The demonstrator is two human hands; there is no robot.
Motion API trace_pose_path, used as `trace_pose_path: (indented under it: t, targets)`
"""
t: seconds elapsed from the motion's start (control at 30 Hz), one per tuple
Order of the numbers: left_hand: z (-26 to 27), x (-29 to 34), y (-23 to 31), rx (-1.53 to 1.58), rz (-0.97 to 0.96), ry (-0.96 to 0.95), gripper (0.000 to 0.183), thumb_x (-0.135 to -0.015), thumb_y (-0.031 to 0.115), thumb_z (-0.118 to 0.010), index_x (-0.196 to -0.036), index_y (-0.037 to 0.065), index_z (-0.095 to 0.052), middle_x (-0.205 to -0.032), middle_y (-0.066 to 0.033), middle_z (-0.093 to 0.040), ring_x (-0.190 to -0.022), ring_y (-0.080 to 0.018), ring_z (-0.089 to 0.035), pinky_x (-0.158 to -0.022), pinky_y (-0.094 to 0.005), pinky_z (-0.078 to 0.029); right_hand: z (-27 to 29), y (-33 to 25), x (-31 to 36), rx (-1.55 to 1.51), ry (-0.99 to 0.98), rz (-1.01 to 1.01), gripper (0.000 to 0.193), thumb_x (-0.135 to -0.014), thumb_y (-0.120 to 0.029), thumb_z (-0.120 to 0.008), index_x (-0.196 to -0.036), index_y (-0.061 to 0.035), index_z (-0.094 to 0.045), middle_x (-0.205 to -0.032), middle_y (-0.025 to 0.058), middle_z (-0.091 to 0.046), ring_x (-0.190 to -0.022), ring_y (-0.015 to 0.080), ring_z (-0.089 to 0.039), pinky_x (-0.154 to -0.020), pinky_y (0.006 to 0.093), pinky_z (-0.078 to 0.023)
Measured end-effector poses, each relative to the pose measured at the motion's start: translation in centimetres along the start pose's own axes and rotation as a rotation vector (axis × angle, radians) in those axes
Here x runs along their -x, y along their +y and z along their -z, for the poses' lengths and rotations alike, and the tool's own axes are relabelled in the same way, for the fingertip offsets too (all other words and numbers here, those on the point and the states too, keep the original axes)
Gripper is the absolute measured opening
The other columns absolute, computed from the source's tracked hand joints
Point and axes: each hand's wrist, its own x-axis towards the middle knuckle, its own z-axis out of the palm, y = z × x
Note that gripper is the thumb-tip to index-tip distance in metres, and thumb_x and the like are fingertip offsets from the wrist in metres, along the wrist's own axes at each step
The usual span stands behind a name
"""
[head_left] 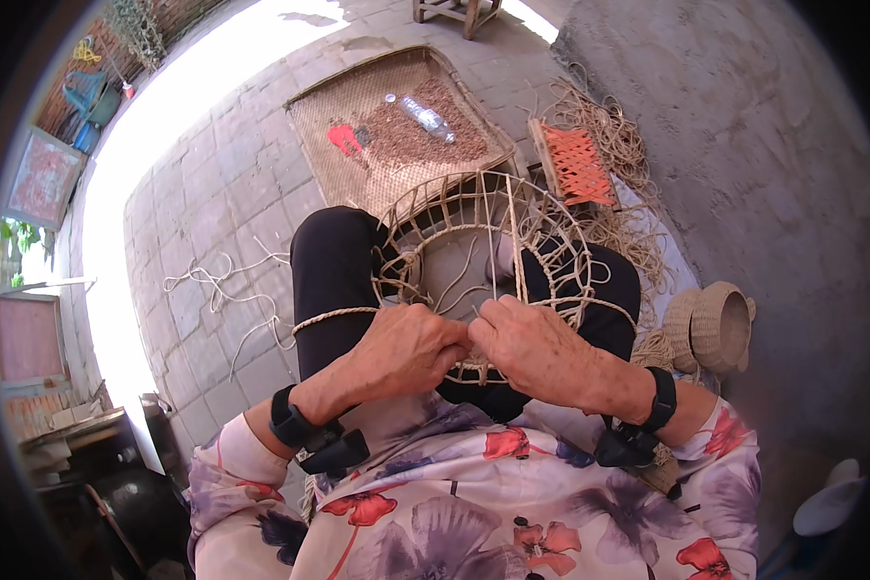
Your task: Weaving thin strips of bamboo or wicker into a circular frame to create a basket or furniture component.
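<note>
A round open frame of wrapped straw-coloured cord (442, 230) lies across my lap between my knees, with cord spokes joining its inner and outer rings. My left hand (406, 343) and my right hand (536, 348) meet over its near side, both closed with fingertips together. A braided cord (333, 315) crosses my left thigh to my left hand. From my right hand a taut pale strand (493, 253) runs up to the frame's far rim; a thicker braid (517, 259) hangs beside it. What exactly lies between the fingertips is hidden.
Ahead lies a large woven tray (333, 174) bearing brown bits, a clear plastic bottle (427, 120) and red cloth or gloves (344, 139). Right of it are an orange-webbed stool (578, 164), heaped cords (614, 135) and small woven baskets (720, 329). Loose strands (224, 280) lie left.
</note>
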Motion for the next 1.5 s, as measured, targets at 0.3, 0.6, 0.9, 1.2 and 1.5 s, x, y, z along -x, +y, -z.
trace_pose_path:
  t: [0.3, 0.6, 0.9, 1.2, 1.5]
  targets:
    - [-0.4, -0.6, 0.1, -0.050, 0.070, 0.044, 0.016, -0.089, 0.021, -0.063, -0.089, 0.005, -0.068, -0.069, -0.0188, -0.065, -0.067, -0.0396, -0.065, -0.061, -0.0485, -0.050, -0.2, 0.8, 1.3, -0.286, 0.097, -0.098, 0.018, -0.076, 0.001, -0.064, -0.092, -0.0003, -0.055, -0.090, 0.0157, -0.055, -0.087, 0.0352, -0.059, -0.076, 0.0437, -0.050]
    - [-0.5, -1.0, 0.9, -0.165, 0.066, 0.103, 0.009, -0.085, 0.017, -0.066, -0.087, 0.008, -0.068, -0.088, -0.0134, -0.067, -0.076, -0.0333, -0.065, -0.064, -0.0431, -0.049, -0.1, 0.1, 1.7, -0.145, 0.059, -0.077, 0.025, -0.070, 0.004, -0.063, -0.093, -0.0001, -0.053, -0.094, 0.0157, -0.055, -0.092, 0.0355, -0.059, -0.079, 0.0442, -0.051]
    - [-0.5, 0.1, 1.3, -0.211, -0.081, 0.306, 0.006, -0.082, 0.015, -0.071, -0.087, 0.012, -0.072, -0.122, -0.0079, -0.057, -0.109, -0.0272, -0.049, -0.093, -0.0414, -0.035, 0.0, -0.4, 1.9, -0.163, 0.078, -0.081, 0.025, -0.071, 0.005, -0.062, -0.093, -0.0007, -0.053, -0.093, 0.0156, -0.056, -0.090, 0.0356, -0.058, -0.078, 0.0449, -0.051]
    - [-1.9, -0.4, 1.0, -0.251, -0.073, 0.340, 0.007, -0.077, 0.010, -0.069, -0.084, 0.008, -0.068, -0.114, -0.0071, -0.059, -0.102, -0.0268, -0.052, -0.086, -0.0416, -0.038, -0.8, 0.9, 2.6, -0.481, 0.220, -0.051, 0.024, -0.072, 0.010, -0.057, -0.092, -0.0022, -0.052, -0.088, 0.0149, -0.055, -0.086, 0.0373, -0.059, -0.074, 0.0455, -0.048]
    - [0.0, -1.6, 1.1, -0.365, -0.269, 0.233, 0.014, -0.071, 0.008, -0.068, -0.084, 0.007, -0.064, -0.103, -0.0053, -0.061, -0.087, -0.0235, -0.056, -0.075, -0.0370, -0.042, -0.9, 0.2, 2.9, -0.287, 0.242, -0.120, 0.017, -0.076, 0.004, -0.062, -0.091, -0.0008, -0.058, -0.086, 0.0148, -0.055, -0.080, 0.0354, -0.060, -0.069, 0.0449, -0.049]
